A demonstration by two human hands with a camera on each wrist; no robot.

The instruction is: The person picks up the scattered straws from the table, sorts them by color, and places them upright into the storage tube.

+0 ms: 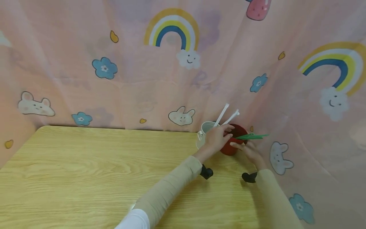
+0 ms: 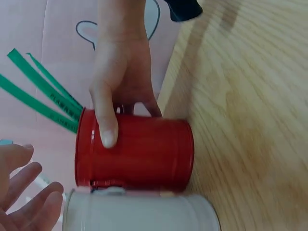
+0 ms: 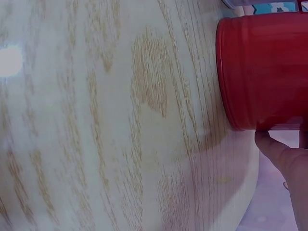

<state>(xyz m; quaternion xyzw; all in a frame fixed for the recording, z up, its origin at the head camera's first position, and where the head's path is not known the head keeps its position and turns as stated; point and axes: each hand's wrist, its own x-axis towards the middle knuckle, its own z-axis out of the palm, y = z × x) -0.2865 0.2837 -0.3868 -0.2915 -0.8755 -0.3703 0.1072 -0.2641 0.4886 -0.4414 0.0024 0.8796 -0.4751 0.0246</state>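
Note:
A red metal bucket (image 1: 229,149) stands at the far right of the table, with several narrow green strips (image 2: 45,86) bearing dark print leaning out of its mouth. My right hand (image 1: 251,153) grips it from the right, the thumb (image 2: 107,122) laid along its side in the left wrist view. Directly left of it is a white metal bucket (image 2: 144,214), from which two slim white sticks (image 1: 222,114) poke up. My left hand (image 1: 218,137) hovers over the two buckets, its fingers (image 2: 33,204) spread near the rims and holding nothing.
The wood-grain table (image 1: 94,171) runs off to the left. A pink printed curtain (image 1: 128,95) hangs right behind the buckets and along the right side. Dark camera mounts (image 1: 207,172) jut from both wrists.

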